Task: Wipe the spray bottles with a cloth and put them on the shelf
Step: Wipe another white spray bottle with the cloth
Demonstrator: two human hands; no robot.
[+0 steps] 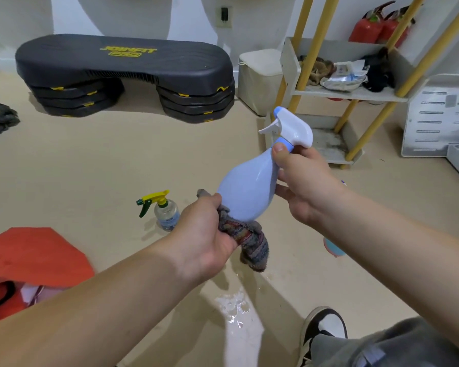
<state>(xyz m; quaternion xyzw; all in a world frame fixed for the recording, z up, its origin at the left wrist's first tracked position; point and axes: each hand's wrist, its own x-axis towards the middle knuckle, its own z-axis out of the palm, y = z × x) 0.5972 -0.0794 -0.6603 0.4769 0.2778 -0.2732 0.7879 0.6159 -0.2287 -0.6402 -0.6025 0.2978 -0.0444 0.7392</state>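
1. Head view: nearest, below the blue spray bottle, a black-and-white shoe stands on the beige floor beside a puddle.
2. The left grip is clenched around a grey striped cloth and presses it against the base of the blue spray bottle. A tail of the cloth hangs under that base.
3. The right grip grasps the blue spray bottle at its neck, with the thumb on the blue collar and the fingers under the body.
4. The blue spray bottle is held in the air between both grips. It is tilted, with its white trigger head up and away and the nozzle pointing left.
5. Left of the blue spray bottle and lower, a small clear spray bottle with a yellow and green trigger stands upright on the floor, apart from both grips.
6. Beyond the blue spray bottle to the right stands a shelf on yellow poles, with rags and packets on one tier.
7. Beyond the blue spray bottle to the left, a black step platform sits by the wall.
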